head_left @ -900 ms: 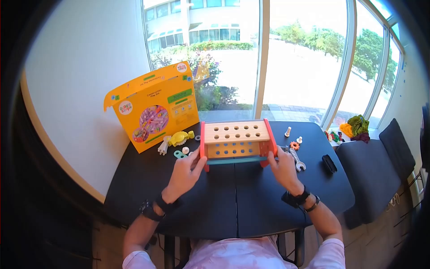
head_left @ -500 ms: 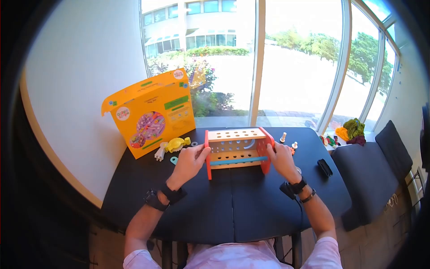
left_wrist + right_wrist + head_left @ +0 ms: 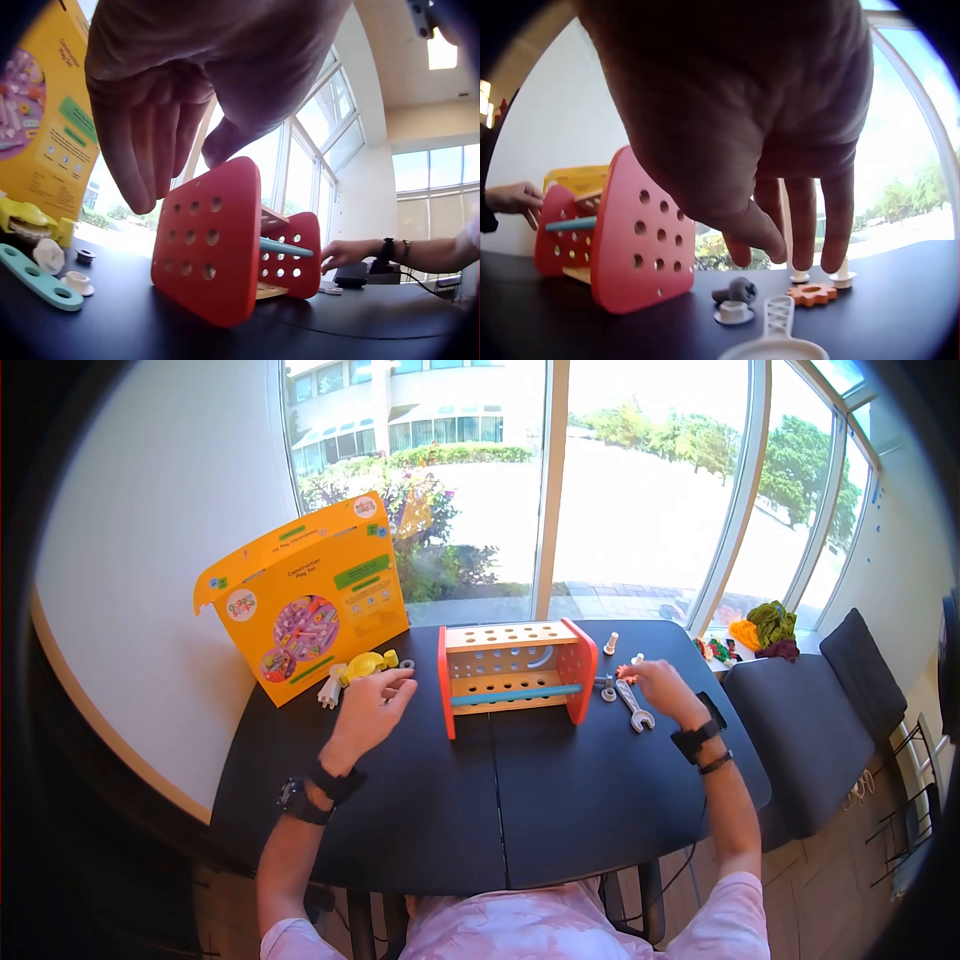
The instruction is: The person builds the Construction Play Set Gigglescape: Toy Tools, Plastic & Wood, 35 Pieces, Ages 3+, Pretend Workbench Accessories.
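A toy workbench with red, hole-dotted side panels [image 3: 580, 672], light wooden boards and a blue bar [image 3: 516, 696] stands on the black table. My left hand [image 3: 368, 712] hovers left of it, fingers loosely bent, holding nothing. In the left wrist view that hand [image 3: 202, 82] hangs above the near red panel [image 3: 206, 244]. My right hand [image 3: 660, 688] is over small parts on the right, near a grey wrench [image 3: 634, 706]. The right wrist view shows its relaxed fingers above an orange gear [image 3: 811, 294], with white pegs behind, partly hidden.
A yellow box [image 3: 310, 595] stands at the back left, with a yellow toy piece [image 3: 362, 666] before it. A teal strip with holes [image 3: 41, 277] lies at the left. A grey chair [image 3: 800, 730] is on the right; windows rise behind the table.
Both hands have let go of the workbench and moved apart, the left to the left and the right over the small parts. The workbench was tilted and now stands on the table.
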### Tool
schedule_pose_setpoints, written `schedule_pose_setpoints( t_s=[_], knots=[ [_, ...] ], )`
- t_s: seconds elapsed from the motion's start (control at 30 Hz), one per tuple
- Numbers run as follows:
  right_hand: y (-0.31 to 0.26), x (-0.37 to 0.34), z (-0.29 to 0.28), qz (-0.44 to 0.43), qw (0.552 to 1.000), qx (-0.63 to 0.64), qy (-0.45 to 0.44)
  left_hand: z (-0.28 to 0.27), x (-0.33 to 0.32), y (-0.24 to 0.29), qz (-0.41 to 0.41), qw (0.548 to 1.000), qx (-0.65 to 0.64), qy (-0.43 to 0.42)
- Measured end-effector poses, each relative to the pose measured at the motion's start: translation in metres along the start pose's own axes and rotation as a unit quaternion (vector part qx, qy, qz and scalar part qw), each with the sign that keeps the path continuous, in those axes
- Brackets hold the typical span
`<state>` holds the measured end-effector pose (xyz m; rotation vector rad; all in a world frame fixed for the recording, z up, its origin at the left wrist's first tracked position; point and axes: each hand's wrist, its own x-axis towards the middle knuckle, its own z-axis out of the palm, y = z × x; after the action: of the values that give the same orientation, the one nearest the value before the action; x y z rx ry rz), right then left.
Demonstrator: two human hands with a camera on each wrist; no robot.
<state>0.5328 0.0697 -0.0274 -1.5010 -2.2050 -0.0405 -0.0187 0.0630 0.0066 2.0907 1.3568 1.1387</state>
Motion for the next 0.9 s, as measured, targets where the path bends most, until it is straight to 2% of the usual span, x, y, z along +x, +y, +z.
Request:
schedule_pose_setpoints(
  t_s=[0.03, 0.13, 0.23, 0.4, 0.5, 0.57, 0.7, 0.77, 0.9],
  knots=[
    [0.011, -0.009, 0.007, -0.039, 0.998, -0.043, -0.028, -0.007, -0.002, -0.006, -0.002, 1.0, 0.013, 0.002],
    [-0.004, -0.037, 0.004, -0.037, 0.99, -0.126, -0.048, -0.029, -0.011, -0.024, -0.016, 0.996, 0.087, 0.021],
    [0.003, -0.047, 0.006, -0.057, 0.971, -0.2, -0.115, -0.049, -0.015, -0.047, -0.02, 0.996, 0.083, 0.031],
    [0.002, -0.057, 0.002, -0.171, 0.924, -0.33, -0.089, -0.064, -0.019, -0.055, -0.029, 0.995, 0.082, 0.04],
    [0.0, -0.058, 0.001, -0.155, 0.919, -0.338, -0.132, -0.058, -0.015, -0.063, -0.05, 0.994, 0.089, 0.026],
    [-0.001, -0.06, 0.001, -0.188, 0.913, -0.344, -0.113, -0.052, -0.012, -0.066, -0.069, 0.993, 0.097, 0.002],
    [-0.02, -0.061, -0.007, -0.211, 0.917, -0.319, -0.113, -0.038, -0.001, -0.074, -0.022, 0.978, 0.208, -0.021],
    [-0.039, -0.062, -0.012, -0.21, 0.938, -0.254, -0.107, -0.031, 0.007, -0.086, 0.023, 0.966, 0.253, -0.045],
    [-0.093, -0.061, -0.012, -0.212, 0.968, -0.116, -0.071, -0.008, 0.016, -0.095, 0.044, 0.957, 0.272, -0.094]
  ],
)
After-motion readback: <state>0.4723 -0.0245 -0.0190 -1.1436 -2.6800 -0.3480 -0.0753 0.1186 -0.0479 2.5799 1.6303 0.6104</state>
